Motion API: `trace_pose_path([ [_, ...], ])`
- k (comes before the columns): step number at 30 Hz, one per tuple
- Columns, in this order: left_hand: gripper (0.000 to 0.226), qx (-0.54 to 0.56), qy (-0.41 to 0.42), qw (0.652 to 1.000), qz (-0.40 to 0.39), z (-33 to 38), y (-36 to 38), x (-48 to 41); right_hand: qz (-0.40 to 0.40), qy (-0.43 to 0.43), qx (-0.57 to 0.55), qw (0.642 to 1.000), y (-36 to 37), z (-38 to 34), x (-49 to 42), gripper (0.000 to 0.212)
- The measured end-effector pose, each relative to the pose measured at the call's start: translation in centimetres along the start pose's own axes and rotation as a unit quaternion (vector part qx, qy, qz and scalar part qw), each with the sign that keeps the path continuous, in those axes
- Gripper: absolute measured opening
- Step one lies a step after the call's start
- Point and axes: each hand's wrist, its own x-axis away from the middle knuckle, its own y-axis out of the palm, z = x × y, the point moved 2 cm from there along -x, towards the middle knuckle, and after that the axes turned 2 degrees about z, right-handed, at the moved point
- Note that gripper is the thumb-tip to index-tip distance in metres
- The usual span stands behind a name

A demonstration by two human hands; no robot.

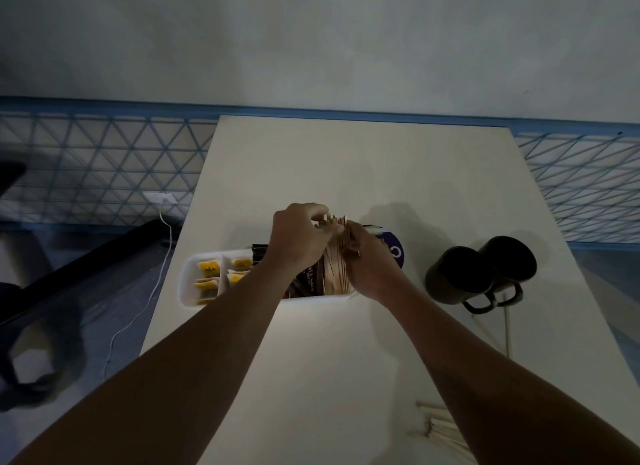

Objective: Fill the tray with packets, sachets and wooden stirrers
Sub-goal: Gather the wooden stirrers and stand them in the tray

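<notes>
Table (346,360): a white top runs under both of my forearms, and everything I am working with sits on it.
Tray (187,281): white and divided, it lies directly beneath both hands.
Mugs (478,274): two dark ones stand right of my right hand, apart from the tray.
Left hand (301,236): its fingers are curled over the upper ends of the stirrer bundle and pinch them.
Right hand (370,267): it is curled round the bundle's right side and grips it.
Stirrer bundle (337,253): it stands tilted between my hands in the tray's right-end compartment. I judge this to be the seating step, and next I should ease both grips off without scattering sticks.
Dark sachets (308,277): they sit in the tray under my left wrist.
Tea packets (207,269): these yellow ones fill the compartments left of my left hand.
Loose stirrers (443,430): they lie by my right forearm, outside the tray, and look to be the next thing to collect.
</notes>
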Motion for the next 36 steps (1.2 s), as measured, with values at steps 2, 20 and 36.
trace_pose_path([
  [2,0.048,-0.011,0.013,1.000,-0.003,0.2,0.4,0.0,0.008,-0.016,0.009,1.000,0.0,-0.3,0.3,0.049],
  [20,0.037,-0.007,0.055,0.998,0.042,1.1,0.4,1.1,0.044,-0.057,0.069,0.995,-0.3,1.2,1.3,0.047],
  [36,0.011,0.060,0.138,0.986,-0.065,4.8,8.2,7.6,0.008,0.058,0.081,0.995,-5.5,10.3,10.1,0.032],
])
